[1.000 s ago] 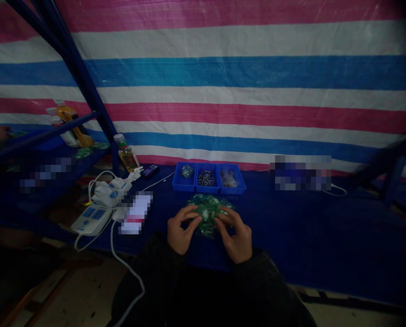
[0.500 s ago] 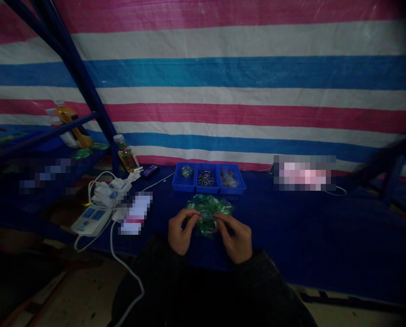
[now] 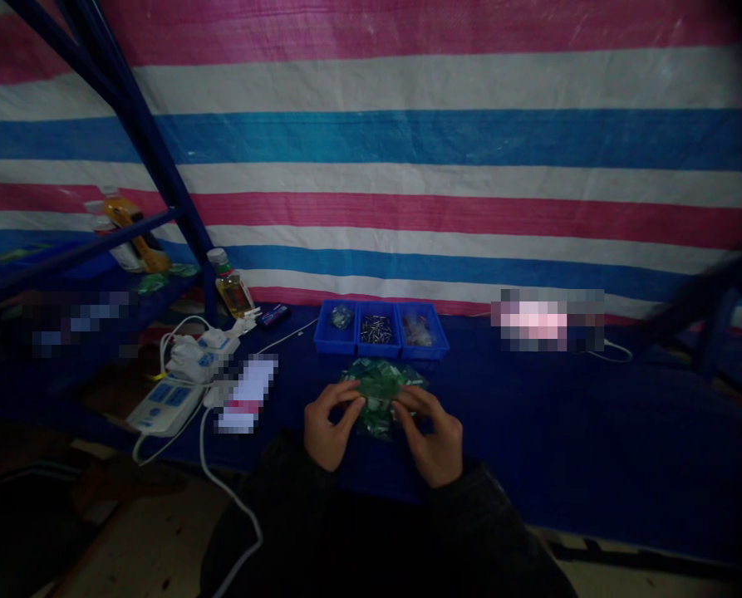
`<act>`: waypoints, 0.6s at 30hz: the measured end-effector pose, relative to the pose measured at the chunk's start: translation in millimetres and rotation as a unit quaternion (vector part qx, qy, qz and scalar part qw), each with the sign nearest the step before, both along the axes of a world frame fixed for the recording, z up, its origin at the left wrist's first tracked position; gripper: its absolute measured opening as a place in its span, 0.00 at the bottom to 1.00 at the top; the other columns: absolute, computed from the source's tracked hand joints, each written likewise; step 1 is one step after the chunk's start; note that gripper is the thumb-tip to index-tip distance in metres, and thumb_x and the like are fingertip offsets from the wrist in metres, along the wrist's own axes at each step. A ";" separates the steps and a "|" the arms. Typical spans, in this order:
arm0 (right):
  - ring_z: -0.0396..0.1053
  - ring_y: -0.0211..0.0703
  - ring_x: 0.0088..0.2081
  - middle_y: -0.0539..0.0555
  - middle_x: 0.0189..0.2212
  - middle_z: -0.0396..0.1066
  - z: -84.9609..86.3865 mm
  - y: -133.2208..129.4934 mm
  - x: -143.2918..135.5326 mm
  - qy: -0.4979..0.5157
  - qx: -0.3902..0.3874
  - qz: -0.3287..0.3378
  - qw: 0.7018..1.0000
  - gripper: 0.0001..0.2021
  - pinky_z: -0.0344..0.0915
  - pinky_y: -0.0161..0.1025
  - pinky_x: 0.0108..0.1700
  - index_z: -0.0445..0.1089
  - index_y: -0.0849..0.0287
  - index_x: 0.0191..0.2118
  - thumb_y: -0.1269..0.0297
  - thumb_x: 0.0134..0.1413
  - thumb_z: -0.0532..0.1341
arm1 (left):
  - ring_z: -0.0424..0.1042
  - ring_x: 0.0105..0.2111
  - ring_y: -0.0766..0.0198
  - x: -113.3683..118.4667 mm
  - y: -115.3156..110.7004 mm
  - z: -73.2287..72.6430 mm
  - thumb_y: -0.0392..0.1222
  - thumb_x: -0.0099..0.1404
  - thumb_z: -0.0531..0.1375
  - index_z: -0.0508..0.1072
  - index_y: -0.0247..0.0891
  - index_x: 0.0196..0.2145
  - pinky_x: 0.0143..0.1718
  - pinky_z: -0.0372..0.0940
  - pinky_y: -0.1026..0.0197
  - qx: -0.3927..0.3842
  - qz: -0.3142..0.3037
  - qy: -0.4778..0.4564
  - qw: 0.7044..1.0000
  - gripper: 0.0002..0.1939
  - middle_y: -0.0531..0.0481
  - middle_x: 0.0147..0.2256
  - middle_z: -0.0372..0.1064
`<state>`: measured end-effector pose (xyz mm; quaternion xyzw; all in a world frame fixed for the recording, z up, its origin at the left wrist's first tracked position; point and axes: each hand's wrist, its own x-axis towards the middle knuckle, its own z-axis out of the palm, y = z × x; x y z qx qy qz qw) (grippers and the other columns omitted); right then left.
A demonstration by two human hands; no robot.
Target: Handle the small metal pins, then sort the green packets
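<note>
Several small green plastic bags [image 3: 383, 372] lie in a heap on the dark blue table [image 3: 533, 432]. Over the heap, my left hand [image 3: 331, 423] pinches the left side of a green bag [image 3: 380, 389] between thumb and fingers. My right hand [image 3: 429, 432] pinches the same bag at its right side. Behind the heap stand three joined blue trays: the left tray [image 3: 336, 345] holds small clear packets, the middle tray [image 3: 379, 349] small metal parts, and the right tray [image 3: 424, 350] small bagged pieces.
To the left are a white power strip [image 3: 166, 409] with plugs and cables, a blurred-out phone [image 3: 249, 394], a bottle [image 3: 232, 286] and a dark box [image 3: 274, 315]. A blurred-out device [image 3: 545, 321] lies at the back right. A blue metal frame [image 3: 152, 154] rises at the left.
My hands have moved slightly apart, and the green bag between them now shows more clearly, spread between the fingertips. At the far left, another person's hand has gone out of view.
</note>
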<state>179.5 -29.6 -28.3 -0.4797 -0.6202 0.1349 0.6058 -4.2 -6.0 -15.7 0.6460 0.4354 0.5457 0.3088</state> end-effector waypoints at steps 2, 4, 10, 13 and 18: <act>0.80 0.46 0.36 0.54 0.37 0.81 1.4 0.5 1.1 -0.011 0.015 -0.003 1.000 0.09 0.74 0.39 0.36 0.75 0.54 0.48 0.67 0.62 0.65 | 0.78 0.39 0.57 -0.6 1.2 1.3 0.39 0.67 0.65 0.81 0.37 0.42 0.41 0.71 0.58 0.020 -0.003 0.010 1.000 0.07 0.44 0.40 0.78; 0.79 0.46 0.38 0.54 0.38 0.80 4.5 0.7 2.5 -0.035 0.035 0.008 0.999 0.06 0.74 0.41 0.40 0.77 0.54 0.43 0.69 0.63 0.64 | 0.76 0.40 0.56 -1.1 1.6 4.7 0.39 0.67 0.65 0.82 0.38 0.37 0.41 0.70 0.58 0.047 0.000 0.024 0.999 0.05 0.44 0.37 0.77; 0.74 0.45 0.40 0.56 0.38 0.74 11.1 -0.5 2.9 -0.037 0.034 0.013 0.999 0.07 0.72 0.42 0.40 0.77 0.55 0.40 0.70 0.65 0.61 | 0.74 0.36 0.58 -0.4 0.2 10.6 0.38 0.67 0.65 0.82 0.39 0.37 0.36 0.68 0.60 0.046 -0.004 0.036 0.998 0.05 0.45 0.36 0.75; 0.74 0.45 0.39 0.56 0.39 0.73 11.0 -1.1 2.2 -0.029 0.032 0.010 0.999 0.08 0.72 0.41 0.39 0.77 0.55 0.40 0.70 0.65 0.60 | 0.76 0.36 0.58 0.1 -0.1 7.7 0.38 0.67 0.64 0.81 0.38 0.38 0.39 0.69 0.59 0.028 -0.031 0.022 0.999 0.05 0.45 0.36 0.76; 0.75 0.43 0.35 0.55 0.35 0.75 9.3 -1.5 1.6 -0.033 0.029 0.018 0.999 0.07 0.72 0.39 0.36 0.78 0.55 0.40 0.70 0.64 0.61 | 0.77 0.41 0.56 -1.0 -2.2 4.5 0.38 0.70 0.61 0.80 0.38 0.42 0.42 0.71 0.59 0.002 -0.043 0.002 0.999 0.08 0.44 0.41 0.77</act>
